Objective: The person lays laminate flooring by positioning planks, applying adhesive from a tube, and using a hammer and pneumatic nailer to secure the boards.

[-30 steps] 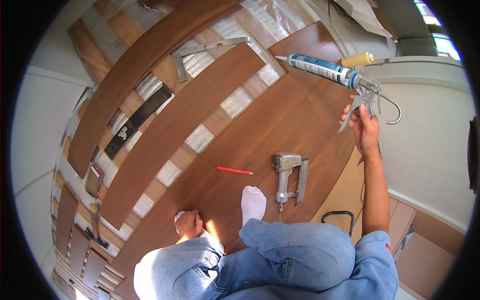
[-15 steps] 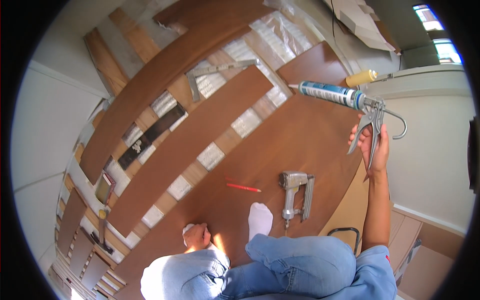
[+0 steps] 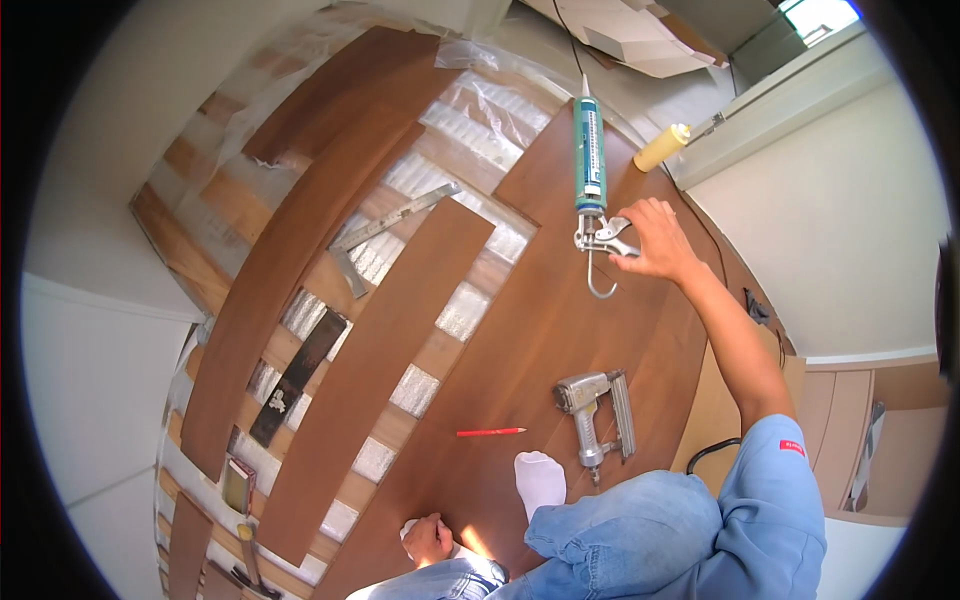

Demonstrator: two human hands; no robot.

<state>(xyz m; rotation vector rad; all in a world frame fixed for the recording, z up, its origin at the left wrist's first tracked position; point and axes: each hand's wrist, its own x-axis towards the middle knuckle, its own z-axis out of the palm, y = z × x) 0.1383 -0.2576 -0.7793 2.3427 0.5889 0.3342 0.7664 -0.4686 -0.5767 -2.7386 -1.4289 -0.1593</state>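
One caulking gun (image 3: pixel 590 165) in curled fingers (image 3: pixel 650 210)

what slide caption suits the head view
Caulking gun in the right hand, with nail gun and red pencil on brown floorboards.

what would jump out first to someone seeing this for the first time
Probably the caulking gun with its blue-green cartridge, held by the right hand, its nozzle toward the picture's top edge. Next, the bright red pencil on the brown floor, with a silvery nail or staple gun lying to its right. Left of centre, a long brown board lies across wood strips and shiny silvery patches.
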